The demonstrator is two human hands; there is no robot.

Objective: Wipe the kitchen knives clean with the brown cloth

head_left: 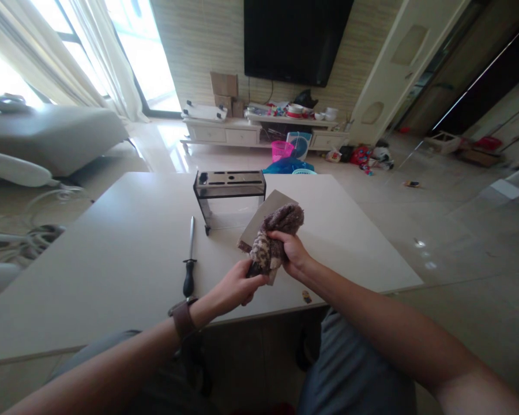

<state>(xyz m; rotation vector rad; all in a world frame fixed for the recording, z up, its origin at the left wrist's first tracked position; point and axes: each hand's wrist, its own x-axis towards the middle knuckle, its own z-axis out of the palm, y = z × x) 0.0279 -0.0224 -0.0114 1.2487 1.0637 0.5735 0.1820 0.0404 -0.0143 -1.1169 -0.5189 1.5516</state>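
Observation:
My left hand (241,282) is closed round the dark handle end of what looks like a cleaver, its broad grey blade (263,216) slanting up and away over the white table (142,271). A brown and cream patterned cloth (290,216) is bunched over the blade, with my right hand (292,252) gripping it, thumb on top. The cloth hides much of the blade and part of the handle. Left of my hands lies a honing rod (190,276) with a black handle. Behind it stands a clear-sided knife block (230,183) with a slotted metal top.
A small yellow figure (307,296) lies at the table's near edge. Beyond the far edge are a blue bag (283,166) and a pink basket (281,151) on the floor. A cluttered low cabinet (225,134) stands under a television (296,40).

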